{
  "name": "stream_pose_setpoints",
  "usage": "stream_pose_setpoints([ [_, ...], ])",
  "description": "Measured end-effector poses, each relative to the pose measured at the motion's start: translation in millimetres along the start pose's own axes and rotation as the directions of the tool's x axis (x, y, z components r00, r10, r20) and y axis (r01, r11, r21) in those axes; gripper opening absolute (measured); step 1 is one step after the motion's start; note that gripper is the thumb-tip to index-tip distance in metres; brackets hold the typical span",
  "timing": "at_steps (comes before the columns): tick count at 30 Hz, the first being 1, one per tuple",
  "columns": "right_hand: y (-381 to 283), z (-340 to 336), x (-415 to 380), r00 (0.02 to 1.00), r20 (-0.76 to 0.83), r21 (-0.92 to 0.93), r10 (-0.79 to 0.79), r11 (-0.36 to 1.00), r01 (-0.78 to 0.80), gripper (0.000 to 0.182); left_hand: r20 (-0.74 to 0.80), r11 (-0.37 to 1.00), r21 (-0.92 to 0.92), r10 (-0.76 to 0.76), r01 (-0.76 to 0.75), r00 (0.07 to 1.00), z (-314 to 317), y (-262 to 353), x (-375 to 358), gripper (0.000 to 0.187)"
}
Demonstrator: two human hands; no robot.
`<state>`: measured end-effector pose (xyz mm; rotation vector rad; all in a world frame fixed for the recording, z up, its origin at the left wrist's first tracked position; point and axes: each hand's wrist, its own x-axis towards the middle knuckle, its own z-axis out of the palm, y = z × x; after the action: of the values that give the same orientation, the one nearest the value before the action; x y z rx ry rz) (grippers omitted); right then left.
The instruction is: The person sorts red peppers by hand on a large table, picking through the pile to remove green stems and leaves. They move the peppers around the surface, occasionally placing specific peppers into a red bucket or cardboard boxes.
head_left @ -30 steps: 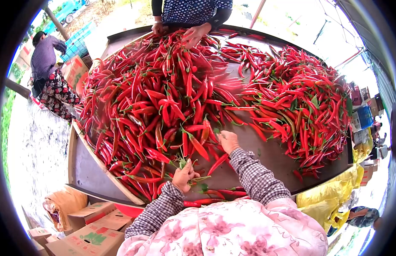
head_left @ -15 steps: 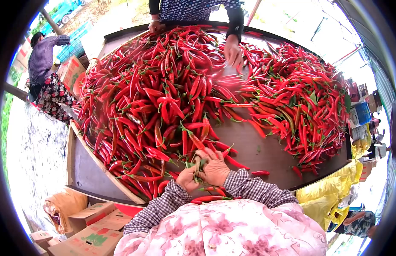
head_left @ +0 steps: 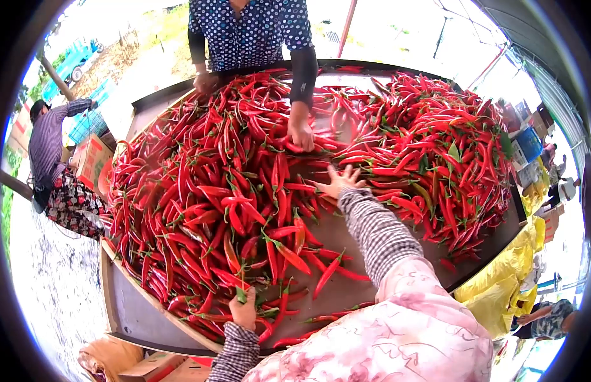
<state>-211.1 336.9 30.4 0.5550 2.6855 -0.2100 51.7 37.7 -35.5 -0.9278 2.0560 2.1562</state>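
Observation:
Red chili peppers (head_left: 200,197) with green stems lie in a big heap on the left and middle of the table. My left hand (head_left: 243,311) is closed at the heap's near edge, with a green leaf (head_left: 241,295) showing at its fingertips. Stretched forward, my right hand (head_left: 341,182) has its fingers spread at the gap between this heap and a second pile of chili peppers (head_left: 435,159) on the right. Nothing shows in its grip. A few loose chili peppers (head_left: 327,277) lie on the brown tabletop (head_left: 346,239) between my arms.
Across the table a person in a dotted top has one hand (head_left: 301,132) among the peppers. Another person (head_left: 53,146) bends at cardboard boxes (head_left: 92,159) on the left. Yellow sacks (head_left: 499,283) hang at the right edge. A wooden strip (head_left: 162,305) borders the heap.
My hands have parted: the right reached forward and opened, the left drew back down and left. The person opposite moved a hand left and nearer. The view has shifted.

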Motion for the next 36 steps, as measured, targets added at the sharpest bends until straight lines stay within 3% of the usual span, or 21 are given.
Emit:
stream_pose_setpoints([
  [2,-22.5,24.6,-1.4,0.985,0.065,-0.053,-0.158,0.985,0.162,0.077,0.092,0.986,0.129,0.091,-0.103,0.992,-5.7,-10.5,-4.2,0.026],
  [4,-38.9,29.7,-40.4,0.954,0.057,-0.158,-0.294,0.941,0.299,0.073,0.087,0.989,0.103,0.102,-0.11,0.991,-2.1,-6.6,-8.2,0.024],
  [6,-35.8,58.4,-57.6,0.931,-0.007,-0.049,-0.365,0.93,0.365,0.076,0.083,0.968,0.083,0.229,-0.236,0.97,-1.8,0.3,-3.2,0.022],
  [8,-22.1,51.6,-85.9,0.865,0.037,-0.065,-0.5,0.863,0.501,0.078,0.136,0.901,0.243,0.335,-0.359,0.932,-3.6,45.7,2.2,0.014],
  [10,-2.4,68.3,-93.4,0.753,0.072,0.066,-0.654,0.757,0.65,0.078,0.076,0.857,0.245,0.449,-0.453,0.89,-1.5,76.4,22.8,0.013],
  [12,10.0,57.9,-113.6,0.656,0.148,0.059,-0.74,0.669,0.741,0.074,0.068,0.742,0.383,0.57,-0.549,0.819,-3.1,101.5,55.2,0.014],
  [14,32.7,56.6,-110.1,0.497,-0.019,0.416,-0.868,0.445,0.793,0.066,0.046,0.619,0.565,0.637,-0.546,0.77,-5.8,121.9,95.6,0.012],
  [16,59.9,37.6,-94.2,0.52,-0.201,0.335,-0.83,0.441,0.833,0.058,0.047,0.548,0.701,0.603,-0.456,0.797,-15.5,131.9,133.6,0.023],
  [17,78.9,22.7,-82.2,0.603,-0.322,0.154,-0.73,0.588,0.794,0.056,0.038,0.548,0.729,0.565,-0.41,0.824,-20.5,131.4,147.9,0.031],
  [18,101.4,4.7,-68.7,0.643,-0.456,-0.016,-0.615,0.728,0.685,0.054,0.036,0.545,0.753,0.526,-0.369,0.85,-23.4,128.9,165.4,0.04],
  [19,129.6,-6.8,-49.0,0.755,-0.515,0.009,-0.406,0.878,0.478,0.056,0.091,0.578,0.694,0.519,-0.428,0.85,-32.6,110.6,190.3,0.05],
  [20,154.1,-14.2,-28.9,0.806,-0.566,0.049,-0.171,0.969,0.241,0.059,0.072,0.524,0.782,0.462,-0.337,0.884,-35.1,99.0,204.1,0.052],
  [21,168.7,-25.1,-14.6,0.874,-0.483,0.104,0.056,0.995,-0.006,0.066,0.072,0.476,0.832,0.42,-0.287,0.905,-25.0,108.8,194.8,0.055],
  [22,177.4,-34.0,-8.8,0.879,-0.382,0.137,0.284,0.958,-0.25,0.074,0.063,0.418,0.879,0.378,-0.231,0.924,-18.6,119.5,183.0,0.057],
  [24,169.9,-33.1,-2.1,0.884,-0.273,0.068,0.38,0.924,-0.377,0.088,0.035,0.334,0.933,0.281,-0.132,0.959,-16.9,116.5,187.1,0.063],
  [25,157.1,-40.8,-3.6,0.891,-0.176,0.128,0.418,0.907,-0.401,0.096,0.035,0.311,0.942,0.285,-0.127,0.958,-14.0,118.9,186.6,0.063],
  [27,126.8,-58.5,-13.2,0.946,-0.019,0.013,0.325,0.946,-0.325,0.098,0.041,0.283,0.951,0.29,-0.127,0.956,-10.2,122.8,180.3,0.063],
  [29,104.5,-50.8,-18.7,0.985,0.062,0.04,0.16,0.986,-0.162,0.101,-0.001,0.258,0.963,0.276,-0.074,0.961,-2.2,129.3,174.4,0.063],
  [31,76.6,-19.8,-20.0,0.998,-0.044,0.095,0.05,0.994,-0.046,0.098,-0.005,0.275,0.959,0.264,-0.07,0.964,-2.8,128.6,174.1,0.063],
  [34,25.9,20.6,-47.3,0.971,-0.142,0.109,-0.192,0.972,0.208,0.071,-0.022,0.269,0.962,0.249,-0.047,0.968,-5.2,127.2,178.3,0.064],
  [36,5.7,52.5,-61.1,0.904,-0.162,0.125,-0.395,0.901,0.416,0.055,-0.036,0.247,0.969,0.219,-0.02,0.975,-3.7,129.5,176.3,0.066],
])
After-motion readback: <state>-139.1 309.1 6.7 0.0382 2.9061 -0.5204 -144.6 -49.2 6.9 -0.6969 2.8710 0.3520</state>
